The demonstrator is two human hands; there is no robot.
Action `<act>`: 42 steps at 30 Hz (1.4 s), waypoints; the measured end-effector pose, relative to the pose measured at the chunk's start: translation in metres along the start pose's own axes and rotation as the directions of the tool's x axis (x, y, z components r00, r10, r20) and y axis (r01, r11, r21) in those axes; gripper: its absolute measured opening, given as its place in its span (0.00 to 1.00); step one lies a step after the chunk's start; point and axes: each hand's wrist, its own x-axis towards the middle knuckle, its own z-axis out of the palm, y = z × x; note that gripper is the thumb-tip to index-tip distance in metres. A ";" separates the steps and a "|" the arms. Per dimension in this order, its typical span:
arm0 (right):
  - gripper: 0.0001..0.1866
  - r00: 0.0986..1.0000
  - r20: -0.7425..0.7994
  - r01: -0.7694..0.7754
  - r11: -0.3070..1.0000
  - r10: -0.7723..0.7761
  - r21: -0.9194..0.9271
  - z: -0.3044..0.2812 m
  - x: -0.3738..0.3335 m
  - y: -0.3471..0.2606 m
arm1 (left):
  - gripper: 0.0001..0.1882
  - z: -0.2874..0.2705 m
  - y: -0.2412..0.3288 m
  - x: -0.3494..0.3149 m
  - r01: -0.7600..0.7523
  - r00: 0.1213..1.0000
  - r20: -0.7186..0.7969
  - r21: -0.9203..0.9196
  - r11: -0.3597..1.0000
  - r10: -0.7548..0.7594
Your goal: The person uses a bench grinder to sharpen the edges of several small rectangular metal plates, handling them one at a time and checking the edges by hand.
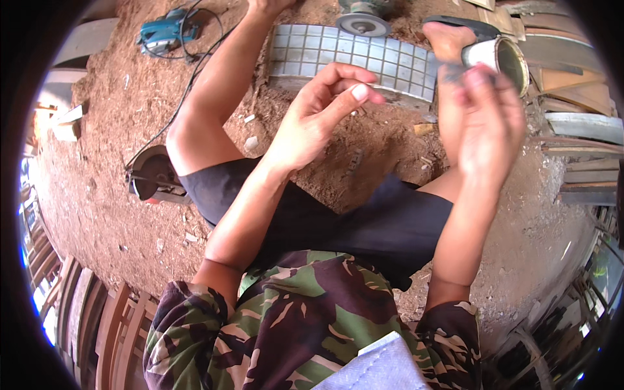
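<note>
My left hand [312,120] is raised over the gap between my legs, thumb and fingers closed in a pinch. A thin pale edge shows at its fingertips, but I cannot make out what it is. My right hand [487,123] is held up on the right, smeared by motion. Its closed fingers have a small dark grey thing [455,73] at their tips, too blurred to name. Beyond both hands lies a curved panel [312,52] with a grid of pale squares. An angle grinder [364,23] rests at the panel's far edge, its round disc showing.
A blue power tool [166,32] with a black cord [188,84] lies at the far left. A dark round-guarded tool [155,175] sits by my left knee. A white can [510,62] stands beside my right foot. Curved wooden pieces [585,127] are stacked at right; sawdust covers the ground.
</note>
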 end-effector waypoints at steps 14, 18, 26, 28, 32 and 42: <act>0.19 0.952 0.122 0.186 -0.213 0.282 -0.959 -0.392 0.335 0.063 | 0.16 -0.025 -0.051 0.028 0.147 0.989 -0.057 0.364 0.920 -0.136; 0.19 0.956 0.218 0.267 -0.271 0.197 -0.925 -0.359 0.321 0.106 | 0.16 -0.041 -0.045 0.017 0.222 0.973 -0.159 0.411 0.884 -0.170; 0.23 0.998 -0.035 -0.017 0.336 -0.049 -0.942 -0.231 0.276 -0.020 | 0.15 -0.043 -0.043 0.018 0.227 0.969 -0.195 0.441 0.869 -0.154; 0.24 0.997 0.072 0.072 0.450 -0.019 -0.890 -0.133 0.232 -0.026 | 0.15 -0.047 -0.049 0.019 0.223 0.968 -0.203 0.434 0.873 -0.147; 0.19 0.969 0.245 0.208 0.600 -0.020 -0.773 -0.044 0.191 -0.011 | 0.14 -0.048 -0.054 0.021 0.221 0.968 -0.207 0.457 0.861 -0.139; 0.15 0.984 0.173 0.141 0.815 -0.051 -0.563 0.004 0.088 0.063 | 0.15 -0.057 -0.060 0.025 0.267 0.953 -0.263 0.491 0.830 -0.151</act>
